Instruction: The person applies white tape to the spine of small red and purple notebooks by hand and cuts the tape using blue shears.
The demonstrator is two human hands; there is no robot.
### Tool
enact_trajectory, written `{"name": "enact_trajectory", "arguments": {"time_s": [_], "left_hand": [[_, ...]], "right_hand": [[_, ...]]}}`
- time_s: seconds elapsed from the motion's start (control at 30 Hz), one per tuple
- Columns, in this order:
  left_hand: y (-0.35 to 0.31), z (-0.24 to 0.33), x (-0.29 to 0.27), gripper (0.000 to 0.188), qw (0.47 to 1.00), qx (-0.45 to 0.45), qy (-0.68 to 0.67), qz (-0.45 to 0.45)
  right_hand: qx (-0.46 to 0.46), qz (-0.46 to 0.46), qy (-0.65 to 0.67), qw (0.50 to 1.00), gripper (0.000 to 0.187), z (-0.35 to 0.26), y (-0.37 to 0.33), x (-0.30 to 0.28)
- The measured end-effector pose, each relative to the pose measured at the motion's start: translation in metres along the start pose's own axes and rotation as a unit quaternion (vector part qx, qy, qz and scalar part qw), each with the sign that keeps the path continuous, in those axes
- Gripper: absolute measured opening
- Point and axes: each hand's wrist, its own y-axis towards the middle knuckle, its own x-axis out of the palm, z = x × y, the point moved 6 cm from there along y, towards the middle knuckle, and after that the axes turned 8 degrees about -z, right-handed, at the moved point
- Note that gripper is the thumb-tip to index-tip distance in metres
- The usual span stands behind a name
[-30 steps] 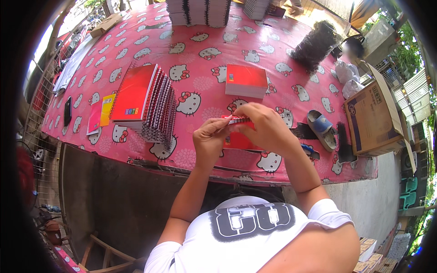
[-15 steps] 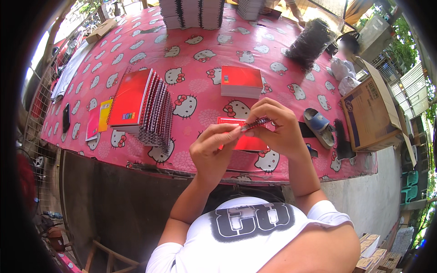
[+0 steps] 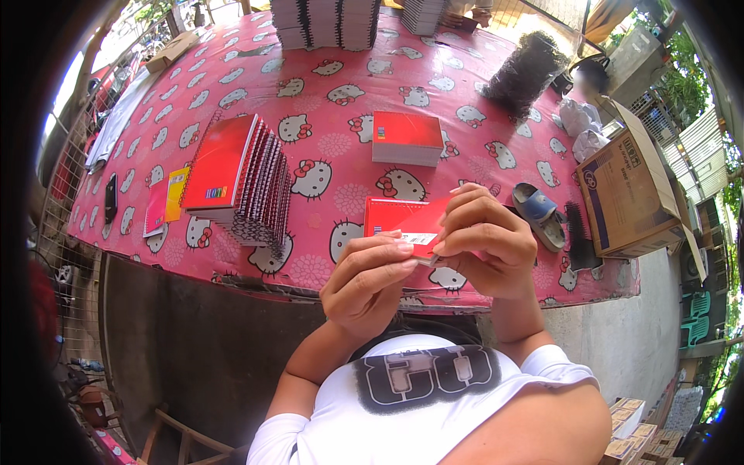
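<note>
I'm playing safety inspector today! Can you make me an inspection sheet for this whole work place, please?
Surface: table with a pink, cat-patterned cover, ragged along the near edge.
Job's things: red notebook at the fingers; tall notebook stack at left; red block of paper beyond the hands.
Clutter: phone at left; blue sandal and cardboard box at right.
Grip: left hand and right hand both touch the red notebook; how firmly, I can't tell.
Cables: nothing seen on the table.
Surroundings: green chairs at right.
</note>
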Motion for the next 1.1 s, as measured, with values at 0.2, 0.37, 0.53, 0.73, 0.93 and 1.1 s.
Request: {"name": "enact_trajectory", "arguments": {"time_s": [0.2, 0.37, 0.53, 0.73, 0.93, 1.1], "left_hand": [[0.002, 0.001, -0.004, 0.024, 0.999, -0.018, -0.040, -0.009], [-0.004, -0.009, -0.003, 0.028, 0.979, -0.115, -0.165, 0.027], [0.000, -0.013, -0.005, 0.032, 0.962, -0.148, -0.227, 0.044], [0.021, -0.015, -0.007, 0.050, 0.985, -0.170, -0.019, -0.005], [0.011, -0.031, -0.002, 0.031, 0.971, -0.179, -0.158, -0.018], [0.014, -0.018, -0.007, 0.024, 0.997, -0.065, 0.024, -0.024]], "right_hand": [[0.011, -0.027, -0.020, 0.999, 0.020, -0.006, 0.003, -0.001], [0.029, -0.038, -0.052, 0.997, 0.023, -0.004, 0.004, 0.004], [0.101, -0.014, -0.078, 0.992, 0.039, 0.002, 0.007, 0.008], [0.188, 0.054, 0.143, 0.970, 0.031, 0.033, -0.009, -0.005], [0.056, 0.084, 0.220, 0.970, 0.035, 0.037, -0.002, -0.002], [0.194, 0.175, 0.324, 0.909, 0.067, 0.053, -0.048, 0.010]]}}
